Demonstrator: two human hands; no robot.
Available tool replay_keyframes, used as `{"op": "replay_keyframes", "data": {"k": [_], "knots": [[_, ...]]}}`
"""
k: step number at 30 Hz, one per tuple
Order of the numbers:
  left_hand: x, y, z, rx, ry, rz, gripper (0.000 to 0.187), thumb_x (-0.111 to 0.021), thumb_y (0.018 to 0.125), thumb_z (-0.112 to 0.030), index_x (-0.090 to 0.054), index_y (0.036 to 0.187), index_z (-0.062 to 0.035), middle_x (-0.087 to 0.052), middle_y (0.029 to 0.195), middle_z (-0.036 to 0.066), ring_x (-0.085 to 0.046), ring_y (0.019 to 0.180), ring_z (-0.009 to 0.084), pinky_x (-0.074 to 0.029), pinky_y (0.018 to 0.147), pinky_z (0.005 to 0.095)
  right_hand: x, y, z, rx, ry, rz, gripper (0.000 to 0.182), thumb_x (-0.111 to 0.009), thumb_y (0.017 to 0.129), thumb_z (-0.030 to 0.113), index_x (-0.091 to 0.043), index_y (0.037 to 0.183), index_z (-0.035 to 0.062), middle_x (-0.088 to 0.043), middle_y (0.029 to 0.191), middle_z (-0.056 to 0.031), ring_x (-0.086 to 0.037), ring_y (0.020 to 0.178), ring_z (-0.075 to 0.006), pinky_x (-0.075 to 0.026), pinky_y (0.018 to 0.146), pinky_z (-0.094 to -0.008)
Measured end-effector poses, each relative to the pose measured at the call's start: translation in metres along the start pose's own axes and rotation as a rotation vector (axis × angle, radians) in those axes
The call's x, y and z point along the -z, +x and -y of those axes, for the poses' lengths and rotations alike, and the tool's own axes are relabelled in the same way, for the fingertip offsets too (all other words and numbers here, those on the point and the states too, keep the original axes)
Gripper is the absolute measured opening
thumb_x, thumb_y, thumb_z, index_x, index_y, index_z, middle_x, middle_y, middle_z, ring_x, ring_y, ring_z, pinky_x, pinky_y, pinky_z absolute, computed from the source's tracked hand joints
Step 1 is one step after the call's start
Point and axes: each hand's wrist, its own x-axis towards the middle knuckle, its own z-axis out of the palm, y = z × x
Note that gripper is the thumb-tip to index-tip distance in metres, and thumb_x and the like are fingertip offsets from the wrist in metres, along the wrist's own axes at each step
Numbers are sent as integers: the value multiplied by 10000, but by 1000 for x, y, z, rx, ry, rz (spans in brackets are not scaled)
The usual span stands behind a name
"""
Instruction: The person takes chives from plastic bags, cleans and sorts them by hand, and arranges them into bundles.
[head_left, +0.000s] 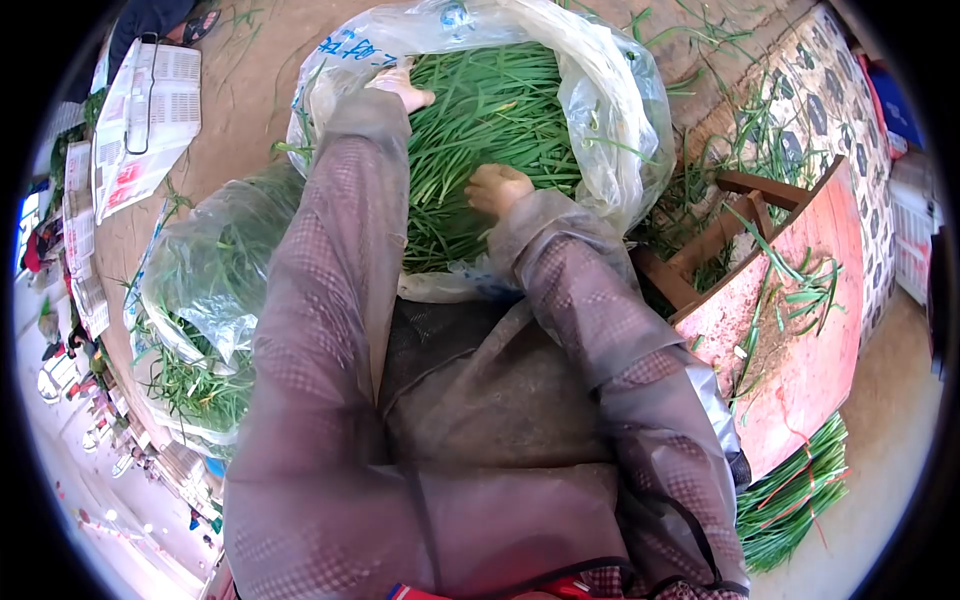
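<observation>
Bundle [800,500] with red ties lay beside littered pink tabletop [845,215]. My right hand [499,188] had fingers curled on greens [490,95] inside plastic bag [612,150], mostly loose, seemingly unbundled; left hand [402,88] farther, thumb spread. Couldn't tell either grip.

Single head view; cam on the wearer's head, wide fisheye, pitched steeply down and slightly forward; dark curved rim crops both sides and the corners; closest in: covered lap [430,520] and both sheer sleeves [335,240], running up from bottom edge; left hand [402,88] upper left of centre, right hand [498,190] just above centre, both at arm's reach; open plastic bag [625,130] of long green leaves [490,100] top centre, seen from above; pink tabletop [800,340] off to the right, close; far background only along left edge, tipped sideways by the lens
</observation>
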Motion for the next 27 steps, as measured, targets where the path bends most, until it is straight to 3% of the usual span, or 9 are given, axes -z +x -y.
{"op": "replay_keyframes", "data": {"k": [2,6,12,14,18,19,22,25,27], "knots": [[-2,-7,-14,-1,234,-78,847,-697,658,-365,-360,1381,-78,-456,1322,228,-433,1237,337,-358,1027,366,20,43,-21,-99,243,286,165,-550,873,125,-539,1019,50,-607,901,-133,-595,797,-301,-491,748,-417],[-8,0,-17,12,210,4,812,-686,662,-376,-393,1355,-72,-490,1297,205,-482,1198,315,-392,994,368,14,38,-20,-16,140,318,170,-555,872,146,-513,1008,53,-579,929,-131,-555,836,-274,-455,804,-402],[-4,-22,-28,1,384,8,723,-629,704,-358,-412,1353,-125,-561,1229,157,-543,1138,263,-435,951,358,-17,12,9,53,194,67,319,-591,850,171,-514,1136,50,-589,1034,-151,-557,943,-301,-437,833,-423],[-12,-30,-21,-68,321,-18,712,-622,712,-368,-423,1348,-116,-561,1226,164,-546,1128,275,-427,956,360,-18,1,18,-50,191,35,538,-650,821,124,-417,1269,-60,-545,1195,-183,-549,1071,-313,-469,875,-422],[-27,-93,-26,-234,182,-83,635,-666,687,-310,-507,1229,-17,-612,1060,234,-584,1005,339,-447,889,396,-18,-36,33,-250,214,103,412,-681,796,112,-549,1155,-40,-633,1030,-142,-610,947,-275,-496,806,-388],[-26,-108,-32,-258,210,-95,620,-673,680,-305,-514,1204,-14,-615,1024,231,-583,986,345,-445,882,400,-8,-28,14,59,57,213,350,-687,789,100,-590,1099,-30,-648,977,-130,-623,891,-263,-501,781,-375],[-25,-153,-51,-318,177,-99,610,-690,651,-311,-511,1154,-17,-617,935,196,-569,968,336,-411,870,428,17,-32,-25,477,-221,260,298,-705,763,60,-632,1040,-20,-658,952,-119,-632,831,-236,-508,739,-359],[-41,-189,-62,-444,168,-141,617,-701,627,-346,-497,1123,-41,-609,916,155,-557,939,297,-394,823,396,39,-51,-50,539,45,214,295,-698,761,52,-629,1037,-28,-657,943,-119,-636,802,-225,-513,722,-354],[-53,-197,-70,-427,206,-112,649,-700,610,-377,-488,1124,-43,-604,954,135,-541,963,290,-380,822,398,44,-84,-37,274,251,150,254,-645,787,34,-631,1033,-27,-649,989,-123,-629,870,-215,-501,777,-333]]}}
